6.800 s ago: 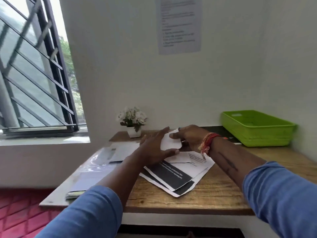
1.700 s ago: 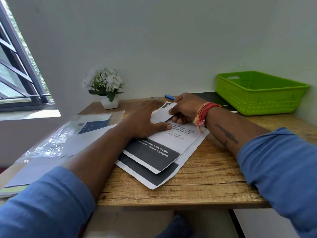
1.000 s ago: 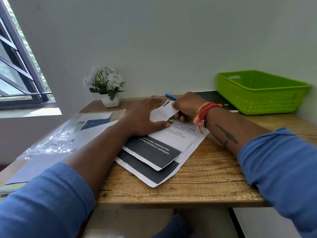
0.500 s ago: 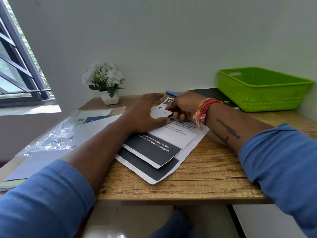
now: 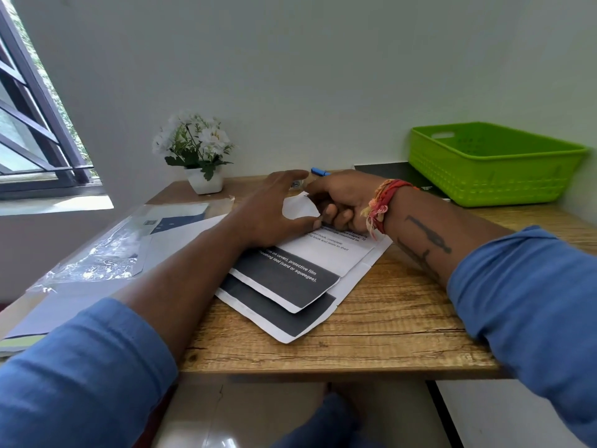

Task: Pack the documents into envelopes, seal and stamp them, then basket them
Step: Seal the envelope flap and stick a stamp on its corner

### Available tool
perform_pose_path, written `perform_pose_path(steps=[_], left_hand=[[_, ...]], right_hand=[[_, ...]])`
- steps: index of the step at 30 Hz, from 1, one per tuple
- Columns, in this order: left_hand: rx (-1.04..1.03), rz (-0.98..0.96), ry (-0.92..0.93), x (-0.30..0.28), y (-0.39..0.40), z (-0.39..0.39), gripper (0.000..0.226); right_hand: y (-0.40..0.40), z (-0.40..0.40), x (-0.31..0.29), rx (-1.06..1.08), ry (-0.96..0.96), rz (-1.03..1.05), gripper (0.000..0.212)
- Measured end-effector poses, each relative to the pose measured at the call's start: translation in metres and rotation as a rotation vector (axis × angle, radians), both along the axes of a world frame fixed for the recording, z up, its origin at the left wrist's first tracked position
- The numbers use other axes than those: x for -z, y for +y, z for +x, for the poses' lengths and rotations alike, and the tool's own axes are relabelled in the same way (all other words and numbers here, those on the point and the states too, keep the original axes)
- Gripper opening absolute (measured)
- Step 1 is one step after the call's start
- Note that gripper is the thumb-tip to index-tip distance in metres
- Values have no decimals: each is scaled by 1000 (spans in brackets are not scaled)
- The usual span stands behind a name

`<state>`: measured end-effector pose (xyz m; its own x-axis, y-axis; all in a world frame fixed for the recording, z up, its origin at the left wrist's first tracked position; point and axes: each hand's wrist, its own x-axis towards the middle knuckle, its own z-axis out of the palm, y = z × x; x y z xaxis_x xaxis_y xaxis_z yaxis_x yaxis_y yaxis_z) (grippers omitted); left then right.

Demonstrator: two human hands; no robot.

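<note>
In the head view, the left hand (image 5: 274, 208) lay open on a small white paper (image 5: 297, 206) above the documents (image 5: 290, 273) on the desk (image 5: 397, 321); the right hand (image 5: 342, 202) pinched its edge. Pressing flat should keep it aligned

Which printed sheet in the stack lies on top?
The sheet with white lettering on its black band; the other black-banded sheet pokes out beneath it, nearer the desk edge.

Overlapping printed documents (image 5: 290, 279) on desk (image 5: 397, 324)
</note>
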<state>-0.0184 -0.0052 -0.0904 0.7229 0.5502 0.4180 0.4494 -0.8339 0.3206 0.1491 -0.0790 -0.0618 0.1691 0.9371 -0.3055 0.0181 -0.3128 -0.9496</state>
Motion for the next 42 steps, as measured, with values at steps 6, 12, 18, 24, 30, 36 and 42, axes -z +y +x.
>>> perform_pose_path(steps=[6,12,18,24,30,36,42], left_hand=[[-7,7,22,-1,-1,2,93],[44,44,-67,-5,-6,3,86],[47,58,-28,-5,-12,3,79],[47,126,116,3,-7,9,37],[16,122,128,0,-10,9,20],[-35,74,50,0,-11,10,23],[-63,140,103,0,-13,11,36]], right_hand=[[2,16,-3,170,-270,55,26],[4,26,2,192,-351,122,29],[-3,19,-4,117,-622,71,26],[-1,16,-3,134,-691,105,19],[-2,17,-2,92,-668,129,19],[1,18,-1,23,-844,213,15],[-2,19,-1,-46,-965,240,22]])
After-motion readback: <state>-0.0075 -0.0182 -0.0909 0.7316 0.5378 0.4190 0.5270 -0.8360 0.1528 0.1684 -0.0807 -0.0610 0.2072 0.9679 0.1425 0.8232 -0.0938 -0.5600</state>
